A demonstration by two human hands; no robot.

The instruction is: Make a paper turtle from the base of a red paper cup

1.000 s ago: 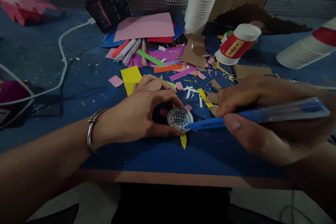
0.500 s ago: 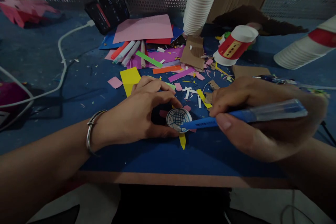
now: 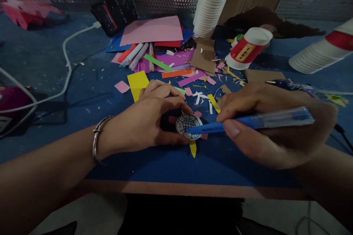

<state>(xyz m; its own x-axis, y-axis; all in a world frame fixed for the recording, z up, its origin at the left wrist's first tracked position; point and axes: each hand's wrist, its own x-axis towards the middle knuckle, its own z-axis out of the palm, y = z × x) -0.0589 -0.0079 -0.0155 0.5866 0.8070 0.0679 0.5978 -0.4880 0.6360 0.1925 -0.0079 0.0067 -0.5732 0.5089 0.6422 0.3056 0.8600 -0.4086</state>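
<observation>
My left hand point(image 3: 154, 115) grips the edges of a small round white disc point(image 3: 190, 121) between thumb and fingertips. Dark and blue lines, including a grid, cover the disc's face. Pink paper pieces and a pointed yellow paper strip point(image 3: 193, 149) stick out from around and under it. In my right hand point(image 3: 270, 128) is a blue marker point(image 3: 242, 122) with a clear blue rear end. Its tip is on or just above the disc's face; I cannot tell whether it touches.
Paper scraps and strips lie behind my hands, with a yellow sheet point(image 3: 138, 82), several markers point(image 3: 136, 55) and a pink sheet point(image 3: 151, 31). Paper cups point(image 3: 211, 7) stand stacked at the back. A red-and-white cup point(image 3: 248, 49), a phone point(image 3: 114, 13) and a white cable point(image 3: 66, 55) are there too.
The marker's tip has moved slightly left across the disc, with my right hand shifting left too. My left hand keeps its hold on the disc.
</observation>
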